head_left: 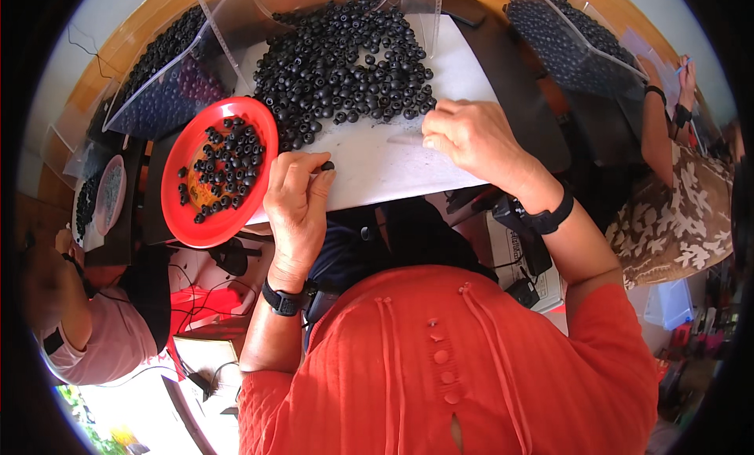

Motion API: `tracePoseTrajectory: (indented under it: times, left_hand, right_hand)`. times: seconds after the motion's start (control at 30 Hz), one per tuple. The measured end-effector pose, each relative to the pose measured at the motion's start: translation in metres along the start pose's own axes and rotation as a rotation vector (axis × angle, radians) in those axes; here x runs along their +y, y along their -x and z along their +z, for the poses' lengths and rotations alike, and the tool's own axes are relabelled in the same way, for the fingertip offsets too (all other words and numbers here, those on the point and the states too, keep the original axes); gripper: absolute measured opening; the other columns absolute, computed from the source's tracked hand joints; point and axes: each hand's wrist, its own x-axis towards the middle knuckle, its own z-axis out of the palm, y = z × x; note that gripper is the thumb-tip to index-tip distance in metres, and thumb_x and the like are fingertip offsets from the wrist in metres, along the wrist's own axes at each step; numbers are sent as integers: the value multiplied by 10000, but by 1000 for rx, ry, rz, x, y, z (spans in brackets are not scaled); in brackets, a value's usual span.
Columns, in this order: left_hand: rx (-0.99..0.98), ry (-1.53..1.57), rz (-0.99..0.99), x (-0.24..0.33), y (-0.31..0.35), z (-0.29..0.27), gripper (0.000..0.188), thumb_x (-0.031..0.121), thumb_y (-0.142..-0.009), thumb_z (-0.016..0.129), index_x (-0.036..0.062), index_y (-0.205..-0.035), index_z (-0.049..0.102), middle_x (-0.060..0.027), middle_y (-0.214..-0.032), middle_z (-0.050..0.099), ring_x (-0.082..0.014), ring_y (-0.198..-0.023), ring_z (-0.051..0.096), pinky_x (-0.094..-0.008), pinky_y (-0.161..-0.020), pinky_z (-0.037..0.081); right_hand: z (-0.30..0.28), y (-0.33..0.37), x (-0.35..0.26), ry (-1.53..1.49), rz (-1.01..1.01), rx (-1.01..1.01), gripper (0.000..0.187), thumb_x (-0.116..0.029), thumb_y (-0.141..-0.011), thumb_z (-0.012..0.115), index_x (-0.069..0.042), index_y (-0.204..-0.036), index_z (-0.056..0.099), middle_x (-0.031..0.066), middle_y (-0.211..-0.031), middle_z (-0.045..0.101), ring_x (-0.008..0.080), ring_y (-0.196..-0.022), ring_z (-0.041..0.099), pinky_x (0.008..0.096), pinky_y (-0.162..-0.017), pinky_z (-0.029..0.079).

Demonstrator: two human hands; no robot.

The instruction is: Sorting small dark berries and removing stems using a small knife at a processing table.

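Note:
A heap of small black beads (345,66) lies on a white sheet (377,160) in front of me. My left hand (297,197) pinches one black bead (327,166) between thumb and fingers, just right of a red plate (188,196) holding several black beads. My right hand (471,137) rests on the sheet at the heap's right lower edge, fingers curled down against the sheet; whether it holds a bead is hidden.
Clear plastic bins of black beads stand at the back left (161,82) and back right (569,39). A person in a pink top (94,329) sits at the left, another in a patterned garment (683,211) at the right. Cables and a black device (526,251) lie below the table edge.

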Motion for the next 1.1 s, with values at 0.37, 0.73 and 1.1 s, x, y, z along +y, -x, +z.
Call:
tracePoseTrajectory:
  times: [0.37,0.73,1.1]
  left_hand:
    - [-19,-60,11,3,-2,-1,209,-44,-893,708,2,-1097,711,-128,-1014,654,-309,-921,632,-398,-811,521]
    - [33,-3,-13,1,1,-1,212,-44,-938,671,-2,-1143,710,-100,-1048,652,-206,-889,646,-319,-819,526]
    - [36,-64,22,-2,3,-1,217,-49,-936,670,3,-1144,704,-101,-1069,650,-209,-899,639,-322,-817,528]
  right_hand:
    - [12,-18,-9,28,-32,64,143,-206,-889,760,-99,-838,682,61,-817,656,306,-749,694,453,-653,531]
    - [30,-35,-39,-103,-130,53,165,-251,-833,772,-140,-801,655,49,-785,651,312,-724,707,463,-619,544]
    - [26,-34,-22,84,-11,103,146,-198,-889,753,-101,-815,674,66,-787,666,322,-727,696,464,-641,523]
